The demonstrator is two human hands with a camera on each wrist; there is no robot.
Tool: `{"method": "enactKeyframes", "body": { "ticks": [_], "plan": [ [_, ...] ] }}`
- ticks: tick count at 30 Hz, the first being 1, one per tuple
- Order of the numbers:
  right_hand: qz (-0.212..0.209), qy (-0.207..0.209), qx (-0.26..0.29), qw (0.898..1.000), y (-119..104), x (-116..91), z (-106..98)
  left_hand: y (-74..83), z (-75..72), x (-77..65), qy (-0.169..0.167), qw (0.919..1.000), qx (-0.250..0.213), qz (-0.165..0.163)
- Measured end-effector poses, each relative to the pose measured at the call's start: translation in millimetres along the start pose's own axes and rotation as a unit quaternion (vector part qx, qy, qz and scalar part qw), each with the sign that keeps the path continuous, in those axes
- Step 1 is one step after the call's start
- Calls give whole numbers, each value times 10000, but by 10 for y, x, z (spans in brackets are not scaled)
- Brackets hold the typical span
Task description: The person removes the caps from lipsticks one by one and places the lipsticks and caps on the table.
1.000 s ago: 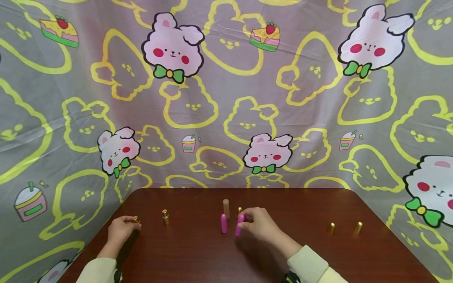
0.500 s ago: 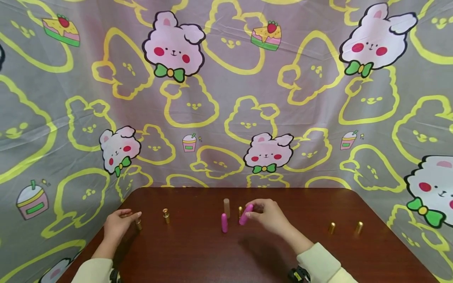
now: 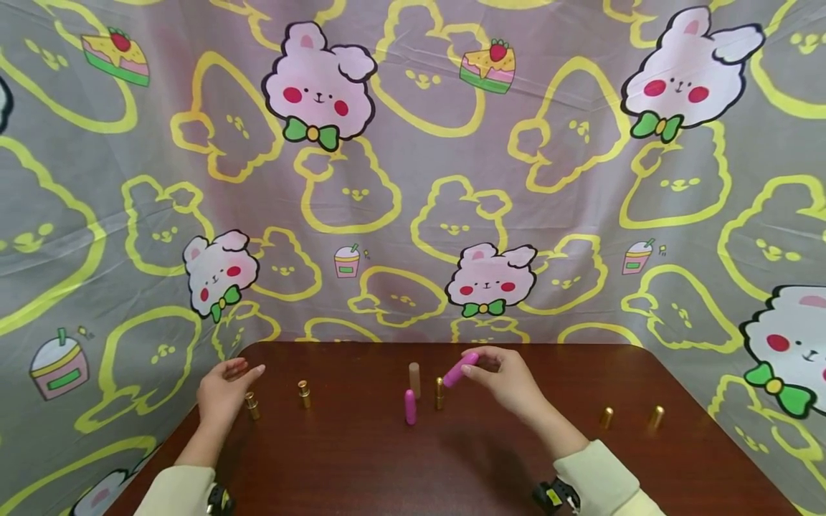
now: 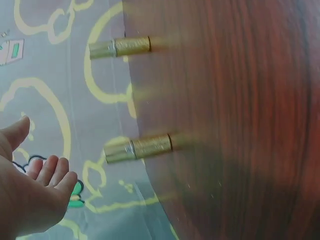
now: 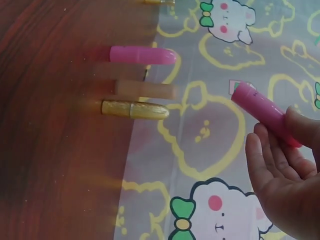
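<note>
My right hand (image 3: 510, 376) pinches a pink lipstick tube (image 5: 265, 110) between thumb and fingers, tilted and off the table. Just left of it stand a capped gold lipstick (image 3: 439, 394), a tan lipstick tube (image 3: 414, 380) and a second pink lipstick tube (image 3: 410, 408), all upright. My left hand (image 3: 222, 390) holds nothing, its fingers apart, near an upright gold lipstick base (image 3: 252, 406) without a cap. In the left wrist view this base (image 4: 150, 146) is apart from the hand. Another uncapped gold base (image 3: 304, 394) stands to its right.
Two small gold caps (image 3: 607, 417) stand toward the right side of the brown wooden table (image 3: 361, 466). A patterned cloth (image 3: 568, 215) hangs behind the table and along both sides.
My left hand has let go of the gold base and lifted away. My right hand has raised the pink tube up and to the right, tilting it and uncovering the gold lipstick behind.
</note>
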State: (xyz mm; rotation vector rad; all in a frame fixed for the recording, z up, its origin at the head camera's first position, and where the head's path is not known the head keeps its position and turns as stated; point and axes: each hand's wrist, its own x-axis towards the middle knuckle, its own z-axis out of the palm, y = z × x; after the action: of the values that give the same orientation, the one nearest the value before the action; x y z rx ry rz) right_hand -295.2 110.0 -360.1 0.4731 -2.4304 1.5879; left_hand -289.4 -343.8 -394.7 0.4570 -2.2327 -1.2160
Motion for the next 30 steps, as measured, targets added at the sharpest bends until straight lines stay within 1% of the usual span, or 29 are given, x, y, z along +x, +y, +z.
{"method": "enactKeyframes", "body": {
  "ticks": [3, 8, 12, 16, 20, 22, 24, 27, 30],
  "plan": [
    [72, 92, 253, 9996, -18, 1, -26, 59, 63, -32, 28, 9998, -190, 74],
    [171, 212, 738, 9969, -49, 5, -64, 181, 189, -79, -72, 9980, -608, 125],
    [244, 292, 887, 9953, -69, 11, -84, 275, 307, -94, -204, 9948, -962, 267],
    [319, 475, 940, 9939, -85, 23, -92, 378, 417, -127, -434, 9890, -1354, 416],
    [332, 693, 1172, 9901, -90, 43, -89, 505, 520, -189, -691, 9811, -1729, 533],
    [338, 783, 1382, 9867, -91, 55, -86, 579, 568, -226, -794, 9761, -1932, 606],
    [333, 834, 1647, 9822, -96, 65, -85, 653, 616, -259, -867, 9700, -2165, 683],
    [289, 915, 2042, 9742, -106, 79, -84, 763, 700, -307, -933, 9589, -2566, 773],
    [250, 987, 2318, 9674, -120, 87, -86, 858, 793, -351, -981, 9482, -2902, 844]
  ]
}}
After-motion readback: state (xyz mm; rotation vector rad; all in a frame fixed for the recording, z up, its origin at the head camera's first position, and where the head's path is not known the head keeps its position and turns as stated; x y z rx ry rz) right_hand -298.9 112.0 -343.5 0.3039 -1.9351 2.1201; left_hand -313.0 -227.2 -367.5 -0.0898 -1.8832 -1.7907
